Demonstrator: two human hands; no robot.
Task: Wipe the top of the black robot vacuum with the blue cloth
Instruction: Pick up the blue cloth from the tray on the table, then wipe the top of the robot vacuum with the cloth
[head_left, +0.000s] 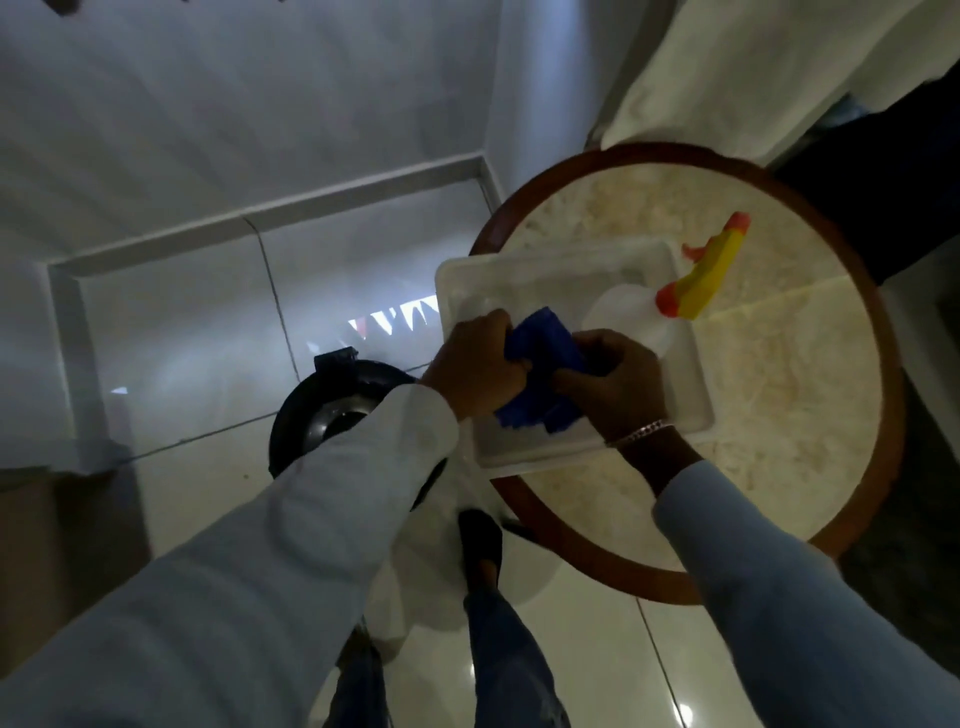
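Observation:
The blue cloth (540, 364) is bunched between both of my hands above a white plastic tray (691, 384). My left hand (475, 364) grips its left side and my right hand (613, 382) grips its right side. The black robot vacuum (332, 410) sits on the tiled floor to the left of the table, partly hidden behind my left sleeve.
The tray rests on a round marble-topped table with a wooden rim (878, 332). A spray bottle with a yellow and orange trigger head (696, 283) lies in the tray. White fabric (753, 67) hangs at the back right. My legs and a dark shoe (480, 540) are below.

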